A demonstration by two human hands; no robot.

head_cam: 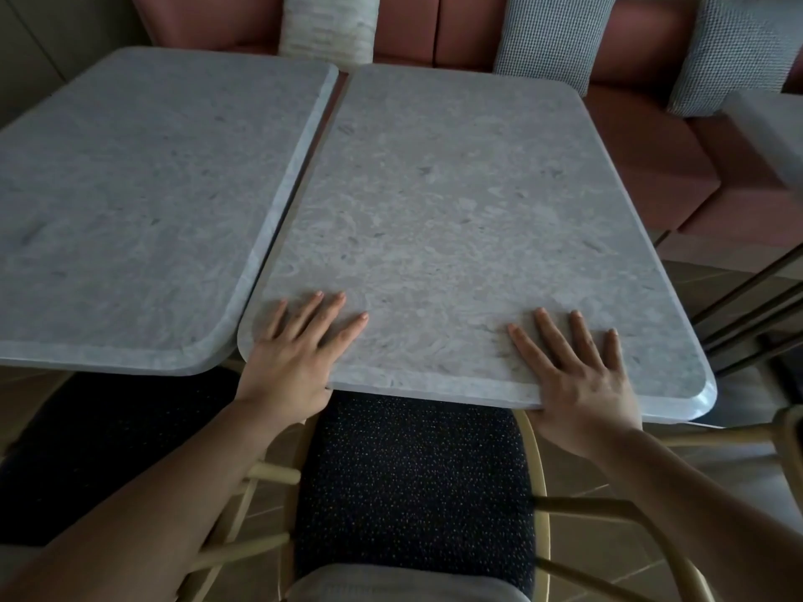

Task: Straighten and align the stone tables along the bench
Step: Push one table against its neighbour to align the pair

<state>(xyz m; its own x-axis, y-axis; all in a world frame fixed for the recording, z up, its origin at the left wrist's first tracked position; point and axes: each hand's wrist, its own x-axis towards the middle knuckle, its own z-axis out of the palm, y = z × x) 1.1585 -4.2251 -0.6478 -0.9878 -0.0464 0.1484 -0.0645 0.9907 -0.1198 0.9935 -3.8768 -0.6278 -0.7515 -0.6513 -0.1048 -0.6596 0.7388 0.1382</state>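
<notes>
Two grey stone tables with rounded corners stand side by side in front of a pink bench. The left table and the middle table are split by a narrow gap that widens toward me, and the middle table's near edge sits lower in view. My left hand lies flat on the middle table's near left corner, fingers spread, thumb hidden under the edge. My right hand rests the same way near the right corner. A third table's corner shows at far right.
A chair with a dark speckled seat and pale wooden frame stands tucked under the middle table's near edge, right below my arms. Checked cushions and a pale cushion lean on the bench back. Another chair's dark rails are at right.
</notes>
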